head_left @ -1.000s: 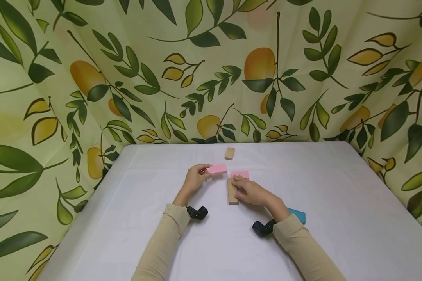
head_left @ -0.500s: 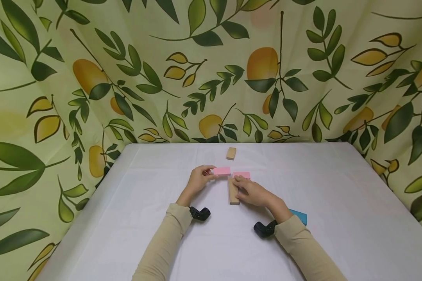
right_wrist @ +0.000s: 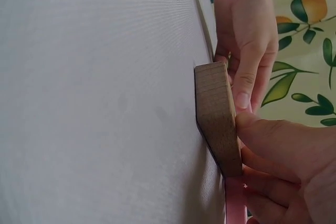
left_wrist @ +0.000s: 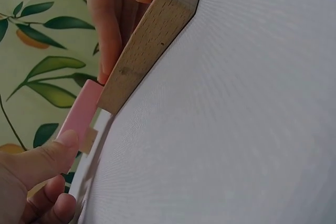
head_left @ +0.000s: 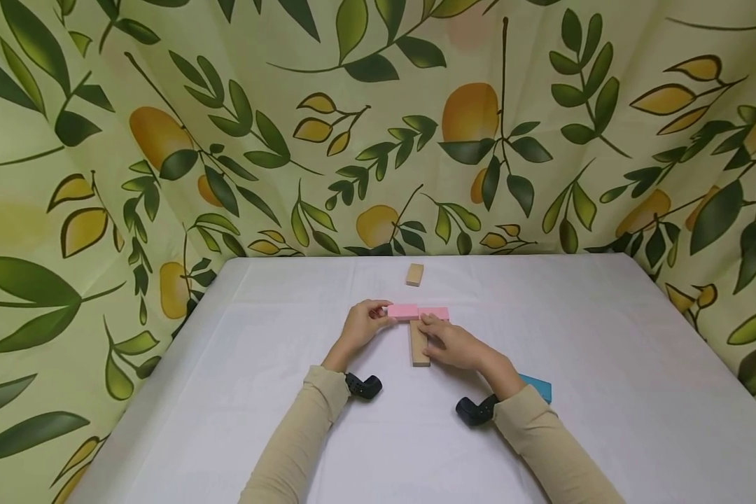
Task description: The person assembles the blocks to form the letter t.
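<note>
Landmark: long rectangular light-brown wooden block (head_left: 418, 343), laid flat on a white cloth-covered table (head_left: 227, 392).

Pink rectangular block (head_left: 403, 312): at the landmark's far end, to its left; pinched between thumb and fingertips of the left hand (head_left: 360, 326). Contact with its neighbour cannot be told.

Second pink rectangular block (head_left: 436, 311): at the landmark's far end, to its right; partly covered by fingers.

Right hand (head_left: 456, 346): placed to the landmark's right, fingers bent; the landmark is touched by the thumb. Whether it is gripped or only pressed cannot be told.

Short light-brown wooden block (head_left: 414, 275): set well beyond the landmark.

Blue block (head_left: 537, 387): placed right of the landmark and nearer the wearer, partly hidden by the right forearm.

Leaf-and-fruit-printed fabric (head_left: 378, 140): hung behind the table, beyond the landmark.
</note>
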`<action>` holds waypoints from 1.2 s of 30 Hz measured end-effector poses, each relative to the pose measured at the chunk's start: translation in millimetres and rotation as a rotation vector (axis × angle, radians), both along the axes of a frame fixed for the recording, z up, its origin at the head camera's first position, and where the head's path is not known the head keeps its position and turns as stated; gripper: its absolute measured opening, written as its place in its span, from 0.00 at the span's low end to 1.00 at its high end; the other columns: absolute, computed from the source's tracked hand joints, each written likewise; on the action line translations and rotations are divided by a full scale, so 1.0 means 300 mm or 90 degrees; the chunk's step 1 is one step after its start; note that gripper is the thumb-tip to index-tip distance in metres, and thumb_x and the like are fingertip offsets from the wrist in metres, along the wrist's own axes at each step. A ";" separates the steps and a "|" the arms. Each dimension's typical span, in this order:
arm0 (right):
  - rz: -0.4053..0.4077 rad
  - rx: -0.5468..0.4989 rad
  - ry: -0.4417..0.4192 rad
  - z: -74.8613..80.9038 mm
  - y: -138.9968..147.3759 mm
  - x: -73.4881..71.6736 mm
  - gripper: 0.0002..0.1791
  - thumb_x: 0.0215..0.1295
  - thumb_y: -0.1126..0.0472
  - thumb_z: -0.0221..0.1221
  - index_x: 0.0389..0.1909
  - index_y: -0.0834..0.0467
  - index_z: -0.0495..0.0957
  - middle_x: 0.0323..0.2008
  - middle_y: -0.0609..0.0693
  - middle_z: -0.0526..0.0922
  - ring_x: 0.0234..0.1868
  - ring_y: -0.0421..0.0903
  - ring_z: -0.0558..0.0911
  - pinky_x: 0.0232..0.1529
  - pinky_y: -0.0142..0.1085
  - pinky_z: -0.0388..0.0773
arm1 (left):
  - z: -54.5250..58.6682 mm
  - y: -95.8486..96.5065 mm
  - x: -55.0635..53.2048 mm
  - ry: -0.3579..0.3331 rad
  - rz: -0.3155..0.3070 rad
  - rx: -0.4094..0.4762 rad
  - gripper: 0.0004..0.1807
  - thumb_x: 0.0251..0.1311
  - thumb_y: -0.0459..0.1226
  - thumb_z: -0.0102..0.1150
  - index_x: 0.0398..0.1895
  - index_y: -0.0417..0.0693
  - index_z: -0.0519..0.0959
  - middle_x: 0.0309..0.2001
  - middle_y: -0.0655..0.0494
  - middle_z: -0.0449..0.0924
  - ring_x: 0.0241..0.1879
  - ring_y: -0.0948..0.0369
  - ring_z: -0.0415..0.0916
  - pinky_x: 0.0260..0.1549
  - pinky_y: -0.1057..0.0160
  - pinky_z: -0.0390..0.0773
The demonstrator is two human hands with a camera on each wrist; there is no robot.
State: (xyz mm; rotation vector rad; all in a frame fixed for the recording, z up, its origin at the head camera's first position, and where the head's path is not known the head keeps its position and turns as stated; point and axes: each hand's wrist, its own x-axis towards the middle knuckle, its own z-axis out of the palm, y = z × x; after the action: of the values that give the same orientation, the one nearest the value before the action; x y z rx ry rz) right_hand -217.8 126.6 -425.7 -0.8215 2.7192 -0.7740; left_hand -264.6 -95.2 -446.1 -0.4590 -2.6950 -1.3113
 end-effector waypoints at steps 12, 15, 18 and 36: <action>0.003 -0.007 -0.011 -0.005 0.000 0.004 0.30 0.68 0.61 0.56 0.67 0.70 0.64 0.72 0.67 0.58 0.74 0.65 0.58 0.72 0.57 0.57 | -0.018 0.003 -0.008 -0.025 0.015 -0.032 0.18 0.53 0.38 0.69 0.46 0.40 0.84 0.29 0.49 0.78 0.27 0.66 0.65 0.29 0.72 0.64; 0.000 0.001 -0.002 -0.005 0.000 0.004 0.30 0.68 0.61 0.56 0.67 0.69 0.64 0.72 0.67 0.58 0.74 0.65 0.58 0.72 0.57 0.57 | -0.016 0.005 -0.009 -0.020 0.013 -0.038 0.17 0.52 0.37 0.70 0.46 0.40 0.84 0.29 0.49 0.77 0.27 0.65 0.65 0.29 0.72 0.64; -0.002 0.000 -0.004 -0.004 0.000 0.002 0.30 0.68 0.61 0.56 0.67 0.69 0.64 0.72 0.67 0.58 0.74 0.65 0.58 0.72 0.57 0.57 | -0.014 0.006 -0.009 -0.021 0.014 -0.045 0.17 0.52 0.37 0.70 0.46 0.40 0.84 0.29 0.49 0.78 0.27 0.65 0.65 0.28 0.73 0.64; -0.003 0.004 0.006 0.003 0.001 0.006 0.29 0.67 0.61 0.57 0.66 0.69 0.65 0.72 0.67 0.59 0.74 0.65 0.59 0.71 0.57 0.59 | 0.001 0.019 -0.012 -0.064 0.039 -0.087 0.19 0.51 0.39 0.71 0.48 0.43 0.84 0.29 0.51 0.77 0.26 0.65 0.64 0.27 0.73 0.61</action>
State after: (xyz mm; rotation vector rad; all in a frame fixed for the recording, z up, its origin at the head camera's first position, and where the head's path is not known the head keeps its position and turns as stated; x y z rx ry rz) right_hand -216.0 127.0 -424.7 -0.8199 2.7319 -0.7642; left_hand -268.3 -89.4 -445.8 -0.3295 -2.8694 -1.1694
